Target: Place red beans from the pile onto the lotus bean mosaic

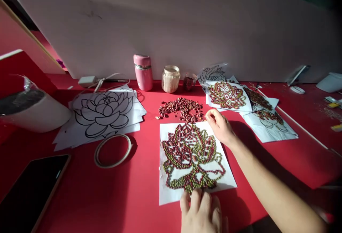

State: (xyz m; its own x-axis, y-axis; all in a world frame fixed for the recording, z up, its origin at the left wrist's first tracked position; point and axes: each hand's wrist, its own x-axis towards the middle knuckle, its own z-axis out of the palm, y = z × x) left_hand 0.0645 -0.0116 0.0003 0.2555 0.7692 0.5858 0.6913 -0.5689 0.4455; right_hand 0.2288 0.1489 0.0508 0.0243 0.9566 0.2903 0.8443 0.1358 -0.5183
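A sheet of white paper (165,198) bears a lotus picture (191,154) made of red and green beans, with larger brown-red beans inside some petals. At its lower edge, my left hand (201,213) rests with fingers apart and bent, fingertips touching the sheet by the lowest green beans. My right hand (220,128) is beside the upper right corner of the sheet, thumb and forefinger pressed together. Whether a bean is between those fingertips cannot be made out. Just left of it lies a loose pile of brown-red beans (181,108), touching the sheet's top edge.
Lotus line drawings (107,113) lie stacked at left, near a tape roll (98,154), a tablet (34,190) and a white container (40,115). Behind stand a pink flask (143,74), a glass jar (171,79) and a small cup (189,82). Another bean picture (227,96) lies right.
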